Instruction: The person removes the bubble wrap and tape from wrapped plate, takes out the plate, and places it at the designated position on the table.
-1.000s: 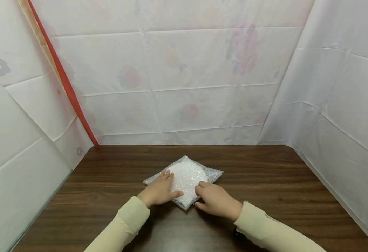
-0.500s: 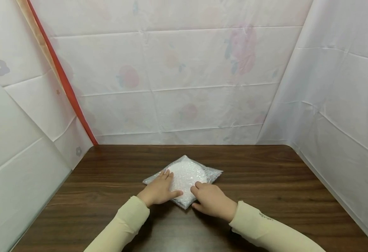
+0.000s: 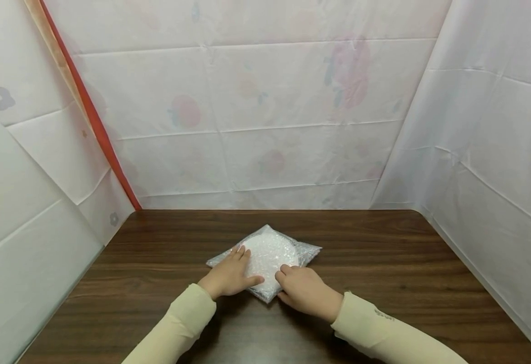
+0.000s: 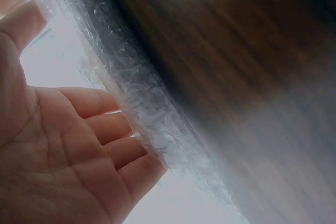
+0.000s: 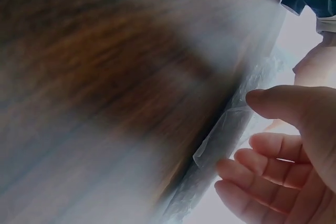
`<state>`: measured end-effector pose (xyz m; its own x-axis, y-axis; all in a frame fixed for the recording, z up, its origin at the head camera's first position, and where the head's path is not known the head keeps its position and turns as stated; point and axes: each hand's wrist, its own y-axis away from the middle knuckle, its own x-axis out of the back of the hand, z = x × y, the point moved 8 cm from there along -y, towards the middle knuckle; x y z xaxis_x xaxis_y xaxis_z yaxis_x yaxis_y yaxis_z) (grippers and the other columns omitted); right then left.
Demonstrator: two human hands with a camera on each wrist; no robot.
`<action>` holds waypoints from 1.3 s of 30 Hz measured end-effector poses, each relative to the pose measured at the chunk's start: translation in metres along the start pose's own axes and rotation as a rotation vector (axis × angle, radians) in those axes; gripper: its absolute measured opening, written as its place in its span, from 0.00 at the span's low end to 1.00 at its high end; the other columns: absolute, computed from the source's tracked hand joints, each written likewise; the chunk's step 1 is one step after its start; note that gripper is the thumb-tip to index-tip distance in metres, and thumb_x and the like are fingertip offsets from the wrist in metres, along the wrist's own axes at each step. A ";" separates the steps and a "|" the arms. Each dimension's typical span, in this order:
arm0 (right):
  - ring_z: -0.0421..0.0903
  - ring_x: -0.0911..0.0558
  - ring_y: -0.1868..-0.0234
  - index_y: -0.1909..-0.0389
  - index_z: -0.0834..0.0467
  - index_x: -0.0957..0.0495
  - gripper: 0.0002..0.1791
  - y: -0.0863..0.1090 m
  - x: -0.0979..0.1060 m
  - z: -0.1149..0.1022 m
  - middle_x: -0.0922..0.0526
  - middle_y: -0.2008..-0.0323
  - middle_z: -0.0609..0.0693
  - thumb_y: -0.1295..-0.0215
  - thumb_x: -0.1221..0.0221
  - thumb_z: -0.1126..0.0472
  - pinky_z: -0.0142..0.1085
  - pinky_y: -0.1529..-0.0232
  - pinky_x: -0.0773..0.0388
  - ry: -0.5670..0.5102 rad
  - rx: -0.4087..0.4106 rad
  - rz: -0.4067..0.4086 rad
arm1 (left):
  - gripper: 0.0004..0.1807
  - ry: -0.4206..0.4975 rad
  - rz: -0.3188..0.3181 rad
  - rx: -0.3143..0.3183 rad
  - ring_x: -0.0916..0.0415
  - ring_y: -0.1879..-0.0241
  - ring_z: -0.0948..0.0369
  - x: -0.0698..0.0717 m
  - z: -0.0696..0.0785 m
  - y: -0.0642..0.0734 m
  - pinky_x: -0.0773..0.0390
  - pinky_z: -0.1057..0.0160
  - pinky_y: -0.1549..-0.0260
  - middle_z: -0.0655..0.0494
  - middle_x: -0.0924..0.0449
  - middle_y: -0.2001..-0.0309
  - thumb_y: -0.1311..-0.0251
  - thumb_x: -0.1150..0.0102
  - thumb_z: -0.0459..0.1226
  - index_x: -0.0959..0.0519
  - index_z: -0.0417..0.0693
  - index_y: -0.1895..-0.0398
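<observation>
A flat packet of clear bubble wrap lies on the brown table, with a round white disc showing through it. My left hand rests on its left side, fingers spread and straight. In the left wrist view, the fingertips meet the edge of the bubble wrap. On the packet's right edge, my right hand has its fingers bent. The right wrist view shows the thumb beside a loose clear flap at the wrap's edge, with a gap between thumb and fingers.
Dark wood-grain table surrounds the packet. A pale printed cloth hangs behind the far edge, and white sheets line both sides. A red strip runs down the back left corner.
My right hand has shifted slightly left along the packet's edge, and its fingers are bent closer together. The left hand and the packet have stayed in place.
</observation>
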<state>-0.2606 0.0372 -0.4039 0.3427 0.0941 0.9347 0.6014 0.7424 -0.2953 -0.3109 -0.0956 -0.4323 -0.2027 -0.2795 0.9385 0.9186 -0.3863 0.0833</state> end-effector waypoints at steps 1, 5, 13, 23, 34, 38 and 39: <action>0.39 0.26 0.79 0.72 0.53 0.24 0.13 0.000 0.000 0.000 0.25 0.75 0.43 0.47 0.30 0.52 0.30 0.81 0.31 -0.004 0.007 0.004 | 0.50 -0.003 0.001 -0.001 0.48 0.26 0.38 0.000 0.000 0.000 0.42 0.45 0.28 0.30 0.44 0.27 0.38 0.45 0.61 0.40 0.27 0.30; 0.39 0.26 0.79 0.74 0.52 0.25 0.12 0.001 0.001 -0.001 0.26 0.76 0.42 0.46 0.30 0.54 0.29 0.81 0.31 -0.007 0.062 0.044 | 0.50 -0.009 -0.002 0.000 0.49 0.26 0.38 0.000 0.000 -0.001 0.43 0.45 0.28 0.31 0.45 0.27 0.38 0.45 0.62 0.41 0.27 0.30; 0.34 0.36 0.83 0.81 0.51 0.29 0.13 0.003 0.005 -0.005 0.30 0.80 0.41 0.42 0.36 0.62 0.25 0.84 0.39 -0.017 0.168 0.128 | 0.50 -0.012 -0.010 0.001 0.49 0.26 0.38 0.000 0.000 -0.001 0.44 0.44 0.28 0.30 0.46 0.27 0.38 0.45 0.62 0.41 0.27 0.30; 0.32 0.38 0.83 0.82 0.50 0.29 0.15 0.004 0.006 -0.005 0.31 0.81 0.40 0.40 0.37 0.61 0.25 0.83 0.41 -0.050 0.173 0.111 | 0.51 -0.026 -0.009 -0.003 0.48 0.26 0.38 -0.001 -0.003 -0.002 0.42 0.45 0.28 0.30 0.45 0.27 0.39 0.44 0.62 0.40 0.27 0.30; 0.31 0.42 0.82 0.82 0.49 0.30 0.16 0.005 0.007 0.002 0.32 0.81 0.39 0.38 0.38 0.62 0.22 0.82 0.43 -0.094 0.151 0.099 | 0.51 -0.038 -0.035 0.016 0.49 0.25 0.38 -0.002 -0.002 -0.002 0.42 0.46 0.28 0.31 0.46 0.27 0.39 0.45 0.63 0.40 0.29 0.29; 0.31 0.40 0.82 0.82 0.49 0.29 0.15 0.006 0.009 0.005 0.30 0.81 0.40 0.38 0.37 0.62 0.23 0.82 0.41 -0.085 0.150 0.109 | 0.51 -0.034 -0.032 0.018 0.49 0.26 0.38 0.000 -0.001 -0.002 0.42 0.45 0.28 0.31 0.46 0.27 0.40 0.44 0.63 0.40 0.28 0.30; 0.31 0.39 0.82 0.82 0.49 0.29 0.15 0.006 0.009 0.005 0.30 0.81 0.40 0.38 0.37 0.62 0.23 0.82 0.41 -0.085 0.151 0.110 | 0.51 -0.034 -0.032 0.018 0.49 0.26 0.38 0.000 0.000 -0.002 0.42 0.45 0.28 0.31 0.46 0.27 0.40 0.44 0.63 0.39 0.28 0.30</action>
<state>-0.2576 0.0455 -0.3957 0.3341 0.2313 0.9137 0.4463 0.8151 -0.3695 -0.3125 -0.0953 -0.4326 -0.2202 -0.2369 0.9462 0.9181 -0.3781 0.1190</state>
